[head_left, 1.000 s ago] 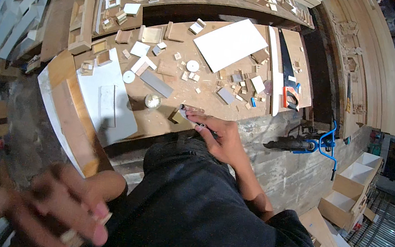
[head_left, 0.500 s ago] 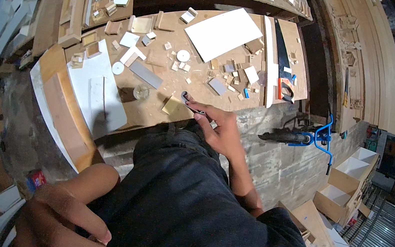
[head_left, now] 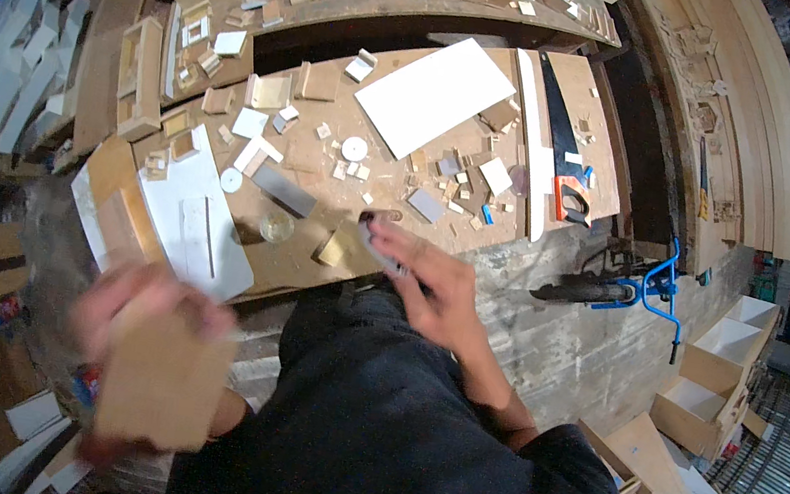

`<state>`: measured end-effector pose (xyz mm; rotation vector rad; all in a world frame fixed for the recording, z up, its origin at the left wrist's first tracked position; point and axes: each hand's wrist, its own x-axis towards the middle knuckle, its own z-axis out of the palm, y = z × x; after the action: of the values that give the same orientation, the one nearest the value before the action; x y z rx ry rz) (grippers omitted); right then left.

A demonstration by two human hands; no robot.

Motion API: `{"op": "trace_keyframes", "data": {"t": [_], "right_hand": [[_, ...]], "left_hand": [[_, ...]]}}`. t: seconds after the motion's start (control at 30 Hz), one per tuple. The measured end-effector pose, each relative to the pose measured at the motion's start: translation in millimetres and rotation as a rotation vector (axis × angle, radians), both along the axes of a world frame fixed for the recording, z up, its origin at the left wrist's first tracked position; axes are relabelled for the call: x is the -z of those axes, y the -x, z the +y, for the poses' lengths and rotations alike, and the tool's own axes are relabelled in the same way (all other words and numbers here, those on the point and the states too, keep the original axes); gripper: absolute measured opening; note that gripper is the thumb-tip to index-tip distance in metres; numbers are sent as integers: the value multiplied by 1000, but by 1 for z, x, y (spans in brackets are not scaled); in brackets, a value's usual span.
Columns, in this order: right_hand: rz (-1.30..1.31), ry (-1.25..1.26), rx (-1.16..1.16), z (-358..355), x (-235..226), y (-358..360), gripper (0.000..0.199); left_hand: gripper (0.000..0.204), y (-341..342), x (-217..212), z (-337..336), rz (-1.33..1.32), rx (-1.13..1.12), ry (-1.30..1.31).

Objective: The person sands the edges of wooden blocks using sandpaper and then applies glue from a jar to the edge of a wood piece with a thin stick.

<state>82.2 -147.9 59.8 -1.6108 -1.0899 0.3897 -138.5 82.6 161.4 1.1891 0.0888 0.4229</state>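
My left hand (head_left: 150, 299), smeared by motion, is raised at the lower left over the near corner of the bench. Its fingers close on the upper edge of a flat tan wooden piece (head_left: 164, 381), which hides part of the hand and forearm. At the bench's front edge, my right hand (head_left: 440, 289) grips a small dark and silver tool (head_left: 385, 244) between thumb and fingers; blur hides its exact kind. Beside that tool lies a small yellowish block (head_left: 345, 246). A clear round cup (head_left: 277, 225) and a grey block (head_left: 284, 191) are farther left on the bench.
Small wooden pieces (head_left: 465, 181) and a white panel (head_left: 436, 98) cover much of the bench (head_left: 312, 266). A handsaw (head_left: 561, 129) with an orange handle lies at its right, beside a long white strip (head_left: 530, 135). A blue bicycle (head_left: 646, 293) stands on the floor to the right.
My left hand has swung up and forward from beside my body, bringing the tan wooden piece into view. My right hand still holds the tool near the bench edge.
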Motion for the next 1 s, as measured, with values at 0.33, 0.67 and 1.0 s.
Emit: {"op": "trace_keyframes", "data": {"t": [0.33, 0.67, 1.0], "right_hand": [[28, 274, -348, -29, -14, -42, 71], [23, 81, -573, -70, -15, -126, 66], [123, 258, -472, -107, 0, -199, 63]], "left_hand": [[105, -152, 127, -127, 375, -350, 397], [108, -219, 151, -172, 356, -261, 712], [98, -281, 133, -225, 445, -289, 586]]}}
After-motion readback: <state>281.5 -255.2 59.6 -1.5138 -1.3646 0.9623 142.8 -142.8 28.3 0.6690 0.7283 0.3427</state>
